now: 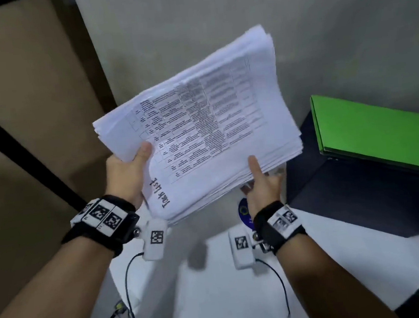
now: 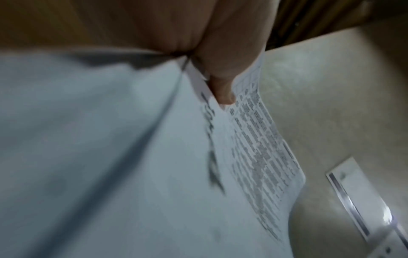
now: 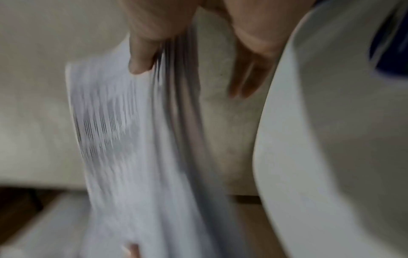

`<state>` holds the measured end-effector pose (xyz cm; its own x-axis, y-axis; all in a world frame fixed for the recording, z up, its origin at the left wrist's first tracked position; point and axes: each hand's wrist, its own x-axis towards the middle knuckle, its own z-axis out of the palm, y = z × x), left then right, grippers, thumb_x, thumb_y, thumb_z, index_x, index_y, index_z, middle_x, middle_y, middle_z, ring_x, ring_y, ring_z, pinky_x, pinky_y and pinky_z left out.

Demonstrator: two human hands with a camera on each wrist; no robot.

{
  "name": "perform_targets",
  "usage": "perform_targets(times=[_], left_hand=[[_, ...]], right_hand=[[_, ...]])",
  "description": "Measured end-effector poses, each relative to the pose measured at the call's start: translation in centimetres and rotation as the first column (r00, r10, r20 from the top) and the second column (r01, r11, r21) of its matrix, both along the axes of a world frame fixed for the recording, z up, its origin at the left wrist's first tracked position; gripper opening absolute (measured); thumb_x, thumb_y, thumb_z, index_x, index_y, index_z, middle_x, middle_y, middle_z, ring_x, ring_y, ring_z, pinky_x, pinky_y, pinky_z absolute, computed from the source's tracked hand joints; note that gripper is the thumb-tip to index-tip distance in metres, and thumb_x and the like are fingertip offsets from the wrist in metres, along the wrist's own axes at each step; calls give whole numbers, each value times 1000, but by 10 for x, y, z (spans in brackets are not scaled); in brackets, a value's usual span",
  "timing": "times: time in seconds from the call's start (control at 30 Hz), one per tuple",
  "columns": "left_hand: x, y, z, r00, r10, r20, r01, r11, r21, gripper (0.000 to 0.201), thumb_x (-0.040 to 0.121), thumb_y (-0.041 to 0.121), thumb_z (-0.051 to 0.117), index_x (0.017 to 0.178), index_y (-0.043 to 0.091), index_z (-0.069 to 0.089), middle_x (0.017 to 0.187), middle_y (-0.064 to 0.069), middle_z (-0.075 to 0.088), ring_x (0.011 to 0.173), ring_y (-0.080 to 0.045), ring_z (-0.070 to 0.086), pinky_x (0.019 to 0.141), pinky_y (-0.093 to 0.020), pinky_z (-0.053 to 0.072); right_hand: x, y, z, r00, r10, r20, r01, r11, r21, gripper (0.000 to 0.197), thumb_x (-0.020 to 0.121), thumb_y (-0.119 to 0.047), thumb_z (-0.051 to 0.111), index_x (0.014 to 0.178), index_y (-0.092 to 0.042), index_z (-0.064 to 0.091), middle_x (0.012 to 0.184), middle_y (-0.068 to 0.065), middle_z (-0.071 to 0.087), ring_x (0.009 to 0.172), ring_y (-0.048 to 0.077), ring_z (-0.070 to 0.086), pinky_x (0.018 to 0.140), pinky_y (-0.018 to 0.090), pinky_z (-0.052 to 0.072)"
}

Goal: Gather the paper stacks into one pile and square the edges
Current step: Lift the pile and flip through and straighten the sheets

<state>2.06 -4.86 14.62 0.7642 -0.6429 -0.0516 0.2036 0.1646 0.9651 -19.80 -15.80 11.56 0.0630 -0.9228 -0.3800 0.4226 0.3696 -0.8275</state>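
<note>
Paper pile is up in the air right in front of me, tilted, all gathered into one thick wad with the "Task List" sheet on top. Nearest edge: my left hand pinches the left corner, thumb on top, while my right hand clamps the near right edge, thumb pressing the top sheet and the other fingers underneath. Below sits the white table, further right a green folder on a dark surface. Edges look pretty fanned and staggered, especially the far corner, so not squared yet imo. The worry: it's a floppy stack held only by two corners, so a loose pinch could let the middle sheets slide out.
</note>
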Motion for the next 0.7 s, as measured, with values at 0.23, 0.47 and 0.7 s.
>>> perform_targets(times=[0.23, 0.47, 0.7], left_hand=[[-17, 0, -50, 869, -323, -375, 292, 946, -139, 47, 99, 32, 60, 142, 14, 52, 144, -14, 58, 132, -35, 56, 106, -59, 43], [-6, -3, -79, 993, -114, -1, 108, 933, 345, 127, 52, 60, 90, 155, 23, 24, 157, -1, 37, 137, -20, 45, 109, -46, 44], [-1, -26, -16, 799, -588, 130, 573, 808, 136, 65, 69, 38, 89, 123, 11, 66, 120, -11, 73, 114, -29, 69, 100, -47, 52]], right_hand=[[-2, 2, 52, 994, -74, 78, 87, 981, -176, 18, 86, -14, 75, 103, -20, 74, 107, 2, 76, 101, 24, 72, 93, 52, 55], [-44, 10, 41, 916, -8, -402, -234, 804, -547, 19, 81, -13, 80, 82, -31, 76, 83, -16, 77, 81, 9, 74, 76, 22, 55], [-62, 4, 32, 840, 132, -526, -399, 808, -434, 17, 80, -15, 79, 92, -25, 73, 90, -16, 77, 90, 7, 73, 86, 32, 58]])
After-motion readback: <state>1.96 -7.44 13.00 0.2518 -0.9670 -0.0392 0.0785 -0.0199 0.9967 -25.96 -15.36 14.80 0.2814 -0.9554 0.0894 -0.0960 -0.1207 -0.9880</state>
